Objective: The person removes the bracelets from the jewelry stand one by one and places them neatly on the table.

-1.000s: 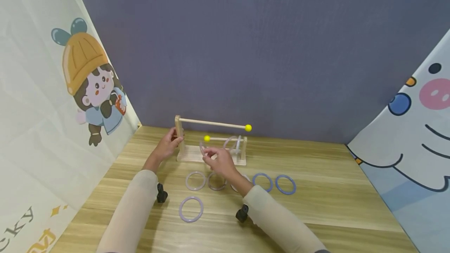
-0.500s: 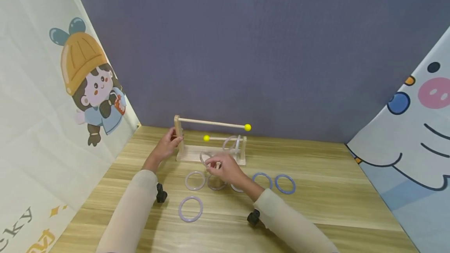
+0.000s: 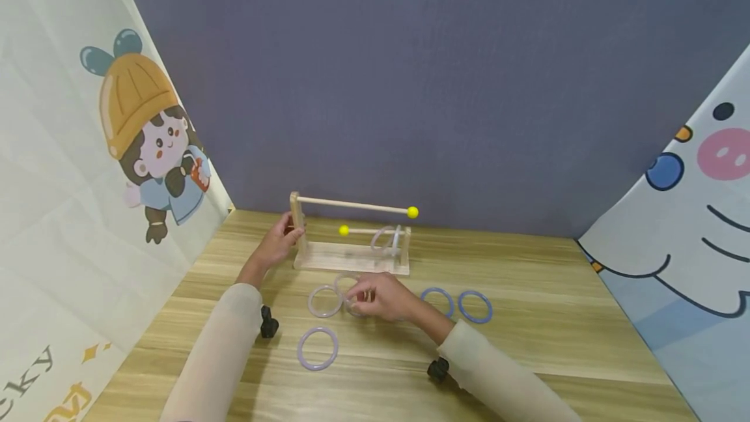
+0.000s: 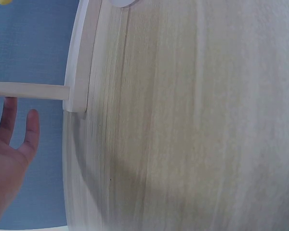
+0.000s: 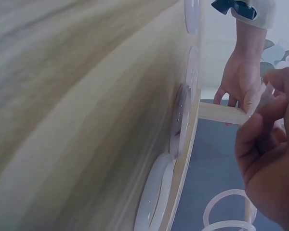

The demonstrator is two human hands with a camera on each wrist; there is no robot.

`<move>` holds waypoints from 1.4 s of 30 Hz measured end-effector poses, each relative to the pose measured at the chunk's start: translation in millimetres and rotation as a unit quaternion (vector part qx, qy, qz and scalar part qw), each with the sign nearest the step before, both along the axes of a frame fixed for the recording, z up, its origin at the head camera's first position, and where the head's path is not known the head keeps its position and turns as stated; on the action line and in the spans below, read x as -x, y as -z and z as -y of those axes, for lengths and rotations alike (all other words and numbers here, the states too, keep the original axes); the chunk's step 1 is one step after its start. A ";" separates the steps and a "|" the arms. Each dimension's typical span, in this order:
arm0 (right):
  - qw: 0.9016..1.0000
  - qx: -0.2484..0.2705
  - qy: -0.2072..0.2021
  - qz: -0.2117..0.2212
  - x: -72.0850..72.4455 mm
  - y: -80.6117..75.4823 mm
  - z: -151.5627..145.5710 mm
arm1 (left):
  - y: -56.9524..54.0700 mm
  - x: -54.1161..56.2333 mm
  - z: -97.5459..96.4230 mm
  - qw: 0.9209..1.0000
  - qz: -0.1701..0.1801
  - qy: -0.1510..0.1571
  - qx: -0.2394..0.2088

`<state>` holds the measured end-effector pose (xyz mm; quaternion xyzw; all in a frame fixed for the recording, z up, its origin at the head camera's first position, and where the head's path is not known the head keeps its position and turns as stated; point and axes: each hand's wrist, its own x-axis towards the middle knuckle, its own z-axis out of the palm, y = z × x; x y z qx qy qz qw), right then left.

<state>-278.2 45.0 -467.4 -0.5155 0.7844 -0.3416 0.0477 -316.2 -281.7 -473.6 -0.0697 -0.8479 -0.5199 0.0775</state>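
Observation:
My left hand (image 3: 278, 243) holds the left post (image 3: 297, 221) of a wooden rack, thumb in front and fingers behind it. In the left wrist view that hand (image 4: 12, 149) reaches behind the post (image 4: 31, 90). My right hand (image 3: 383, 295) pinches a pale translucent bangle (image 3: 336, 284) between thumb and fingertips, in front of the rack's base (image 3: 334, 256). It overlaps the bangles lying beneath it in the head view. In the right wrist view the right hand (image 5: 274, 144) is curled at the fingertips. Two pale bangles (image 3: 381, 239) hang on the rack's lower rod.
Two blue bangles (image 3: 476, 307) lie to the right on the wooden table (image 3: 527, 344). A pale bangle (image 3: 324, 315) and a lilac one (image 3: 318, 368) lie at left. The rack's upper rod (image 3: 357, 204) and lower rod end in yellow balls. A grey-blue wall (image 3: 398, 83) stands behind.
My right hand has drawn back from the rack toward the bangles on the table, carrying the pale bangle with it. My left hand stays on the post.

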 end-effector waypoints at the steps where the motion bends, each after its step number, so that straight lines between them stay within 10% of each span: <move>1: 1.000 -0.007 -0.006 -0.003 -0.8 0.2 -1.3 | -0.1 0.1 -0.3 1.000 -0.002 0.000 -0.001; 32: 0.974 -0.177 -0.128 -0.054 -18.3 14.6 -24.4 | -3.5 -1.3 -1.0 1.000 -0.010 0.004 -0.013; 42: 0.967 -0.196 -0.149 -0.065 -20.3 19.0 -25.2 | -33.5 -24.3 -12.6 1.000 -0.005 0.014 -0.015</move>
